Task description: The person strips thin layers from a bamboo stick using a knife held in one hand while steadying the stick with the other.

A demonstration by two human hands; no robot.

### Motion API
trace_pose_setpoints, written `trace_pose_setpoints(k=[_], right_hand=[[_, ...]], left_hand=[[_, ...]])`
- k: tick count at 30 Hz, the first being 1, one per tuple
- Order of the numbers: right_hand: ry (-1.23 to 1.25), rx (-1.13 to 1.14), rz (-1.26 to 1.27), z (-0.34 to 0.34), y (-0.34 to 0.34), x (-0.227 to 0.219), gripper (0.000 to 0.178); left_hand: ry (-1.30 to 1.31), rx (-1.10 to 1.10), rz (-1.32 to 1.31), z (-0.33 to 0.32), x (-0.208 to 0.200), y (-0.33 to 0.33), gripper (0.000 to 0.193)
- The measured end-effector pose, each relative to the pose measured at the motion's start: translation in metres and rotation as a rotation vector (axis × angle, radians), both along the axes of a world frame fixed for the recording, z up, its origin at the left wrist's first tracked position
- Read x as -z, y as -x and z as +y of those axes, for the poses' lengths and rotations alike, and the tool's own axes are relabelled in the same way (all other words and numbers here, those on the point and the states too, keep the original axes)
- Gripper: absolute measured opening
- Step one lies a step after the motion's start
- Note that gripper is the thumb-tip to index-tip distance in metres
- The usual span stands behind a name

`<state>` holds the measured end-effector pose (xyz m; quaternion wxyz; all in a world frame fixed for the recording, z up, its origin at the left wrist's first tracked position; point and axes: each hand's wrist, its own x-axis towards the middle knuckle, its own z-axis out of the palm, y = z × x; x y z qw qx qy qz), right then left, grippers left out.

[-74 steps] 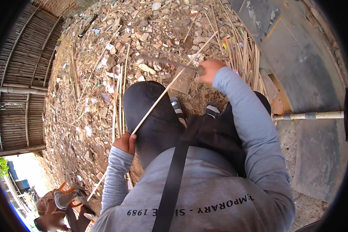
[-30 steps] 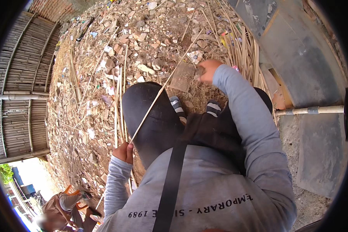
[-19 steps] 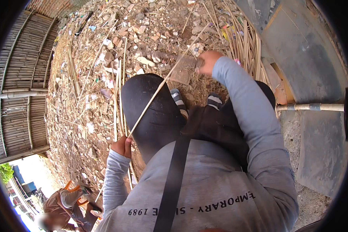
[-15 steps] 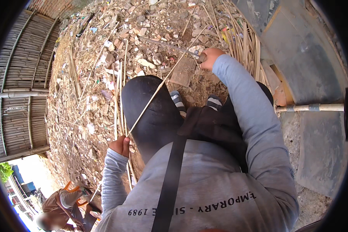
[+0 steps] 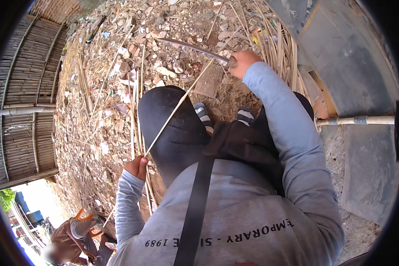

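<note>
My left hand (image 5: 136, 167) is closed around the near end of a thin, pale bamboo strip (image 5: 178, 106). The strip slants up and to the right across my dark-trousered knee, and its far end meets the blade. In my right hand (image 5: 244, 64) is the handle of a machete (image 5: 193, 46), gripped with closed fingers. Its long, slightly curved blade points left over the rubble. Whether blade and strip touch or only overlap in view, I cannot tell. Below the machete, a flat brownish slab (image 5: 209, 82) lies on the ground before my sandalled feet.
Several long bamboo strips (image 5: 134, 115) lie left of my knee, and a bundle of strips (image 5: 281, 53) lies at the far right. Rubble (image 5: 104, 128) covers the ground. Dark sheets (image 5: 346, 57) stand at right, a bamboo wall (image 5: 24, 66) at left. Another person (image 5: 73, 237) sits lower left.
The machete blade has swung slightly up and shows more of its broad side. The strip previously ran on past the blade; now it ends about there. My left hand has barely moved.
</note>
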<state>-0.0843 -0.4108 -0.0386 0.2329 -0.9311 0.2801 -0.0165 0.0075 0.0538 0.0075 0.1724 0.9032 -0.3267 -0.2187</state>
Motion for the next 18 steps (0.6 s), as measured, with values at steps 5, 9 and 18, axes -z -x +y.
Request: trace_pose_setpoints(k=[5, 9, 18], right_hand=[[-0.053, -0.117, 0.166, -0.019, 0.005, 0.015, 0.043], [-0.107, 0.179, 0.154, -0.048, 0.000, 0.025, 0.046], [-0.080, 0.058, -0.006, -0.012, 0.011, -0.031, 0.045]], left_hand=[[0.004, -0.005, 0.015, 0.002, 0.014, -0.004, 0.058], [-0.041, -0.062, 0.068, 0.005, 0.007, -0.008, 0.061], [-0.035, 0.007, -0.107, -0.006, -0.002, 0.008, 0.046]])
